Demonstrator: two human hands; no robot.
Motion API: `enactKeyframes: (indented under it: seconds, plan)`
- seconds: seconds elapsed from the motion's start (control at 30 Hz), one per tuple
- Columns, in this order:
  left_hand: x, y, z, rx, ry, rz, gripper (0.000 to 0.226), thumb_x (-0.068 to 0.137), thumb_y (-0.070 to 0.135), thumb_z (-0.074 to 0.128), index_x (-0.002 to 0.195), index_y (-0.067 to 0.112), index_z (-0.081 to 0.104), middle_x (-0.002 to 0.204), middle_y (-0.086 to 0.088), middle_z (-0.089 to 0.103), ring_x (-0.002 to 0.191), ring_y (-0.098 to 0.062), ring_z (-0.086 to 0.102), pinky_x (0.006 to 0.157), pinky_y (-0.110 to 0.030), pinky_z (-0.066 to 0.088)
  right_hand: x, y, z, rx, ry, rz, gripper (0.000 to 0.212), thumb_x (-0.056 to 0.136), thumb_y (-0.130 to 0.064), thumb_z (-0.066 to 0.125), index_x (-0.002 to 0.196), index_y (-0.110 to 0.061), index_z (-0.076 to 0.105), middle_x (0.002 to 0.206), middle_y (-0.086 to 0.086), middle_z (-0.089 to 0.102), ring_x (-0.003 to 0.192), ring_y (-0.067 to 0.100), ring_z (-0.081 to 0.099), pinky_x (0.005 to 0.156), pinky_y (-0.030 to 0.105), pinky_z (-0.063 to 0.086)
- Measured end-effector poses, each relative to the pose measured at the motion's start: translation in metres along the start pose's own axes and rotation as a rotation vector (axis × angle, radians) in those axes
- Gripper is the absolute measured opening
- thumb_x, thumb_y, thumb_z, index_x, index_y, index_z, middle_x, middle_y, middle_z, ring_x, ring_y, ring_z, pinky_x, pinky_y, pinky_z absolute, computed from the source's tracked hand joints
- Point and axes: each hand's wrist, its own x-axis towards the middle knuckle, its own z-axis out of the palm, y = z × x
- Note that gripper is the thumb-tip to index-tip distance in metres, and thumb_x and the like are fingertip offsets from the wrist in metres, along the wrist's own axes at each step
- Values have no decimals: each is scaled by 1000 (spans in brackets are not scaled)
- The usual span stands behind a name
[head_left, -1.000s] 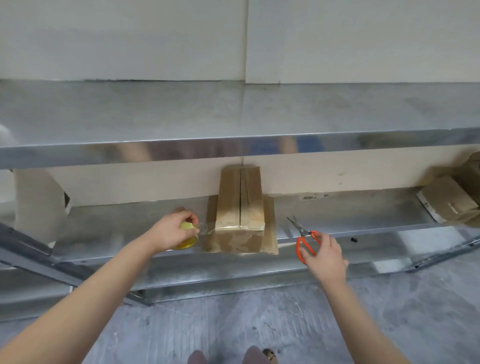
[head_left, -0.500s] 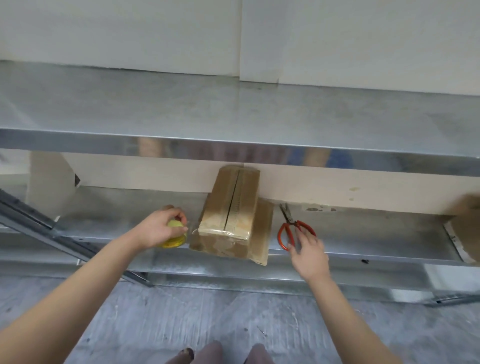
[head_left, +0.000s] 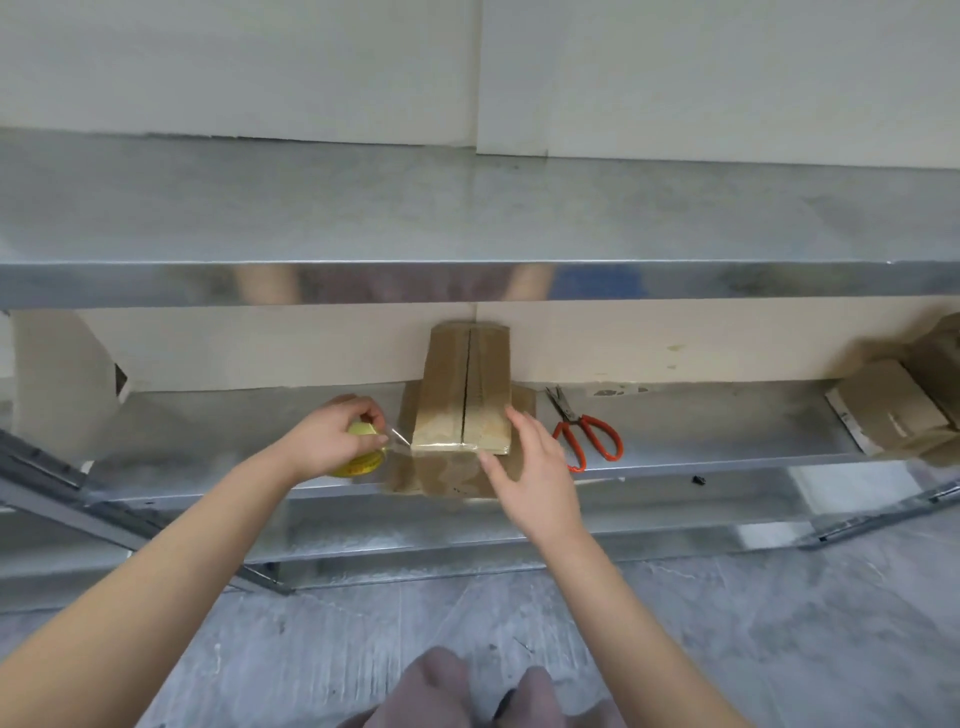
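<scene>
Right under both grips it's just grey floor (head_left: 779, 623), so everything happens on the lower shelf (head_left: 727, 431).

The left grip (head_left: 332, 441) is curled round a yellow tape roll (head_left: 363, 462), clamped on it. A clear strip (head_left: 399, 441) runs from the roll, off to that grip's right, onto the near top edge of the box (head_left: 462, 384).

The right grip (head_left: 535, 467) is spread flat with straight fingers. It's resting on the box's near right corner and holding nothing.

So the box sits between the two grips, touching the right one. Its top seam runs away from me, and it looks like an open dark slit.

The scissors (head_left: 587, 436) lie just right of the right grip, not touching it, red handles toward me. Well off to the right there are some cardboard scraps (head_left: 883, 410). Above and beyond both grips is the upper shelf (head_left: 467, 208), bare from what I can see.

My read: this is mid-taping, with the strip stuck along the front edge but not cut from the roll. Next I'd press the strip down with the right grip, then grab the scissors. The left grip has to hold the strip taut so the snip lands between roll and box.
</scene>
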Motion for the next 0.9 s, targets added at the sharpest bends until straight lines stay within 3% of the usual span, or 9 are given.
enactKeyframes:
  seconds: [0.13,0.27,0.4,0.6,0.73,0.9]
  plan:
    - [1,-4,-1,-38,-5,18,6,88,29,66,90,24,62,99,2,59,92,-17,54,71,-25,37,3,-19,24,132,44,123,61,91,-48,59,146,-31,37,152,-5,38,141,13,33,114,32,31]
    - [0,-11,-3,-68,25,62,8,87,26,67,83,20,63,95,0,62,89,-16,55,72,-24,34,10,-24,32,404,107,290,56,88,-26,69,138,-33,46,139,-13,47,133,9,40,102,23,30]
    - [2,-21,-4,-67,12,132,10,86,23,70,82,17,63,93,-4,61,87,-19,54,69,-23,32,11,-26,39,449,119,324,55,88,-23,69,137,-35,47,134,-17,46,126,3,38,102,24,30]
    - [10,-54,-15,165,4,153,6,87,20,66,89,15,63,98,-5,56,95,-25,55,82,-31,42,9,-25,42,418,124,320,54,91,-22,66,140,-32,45,146,-11,45,136,9,38,107,26,29]
    - [9,-62,-30,53,36,164,6,87,15,67,86,18,62,93,-2,55,92,-20,54,74,-21,31,9,-23,38,348,92,296,57,92,-28,65,143,-32,41,149,-8,42,138,11,35,109,27,28]
    - [-4,-49,-30,-102,0,214,7,90,17,62,96,16,58,103,-3,52,96,-17,49,77,-21,31,-3,-28,39,133,122,226,59,94,-41,59,147,-29,35,153,-1,35,143,16,29,113,31,26]
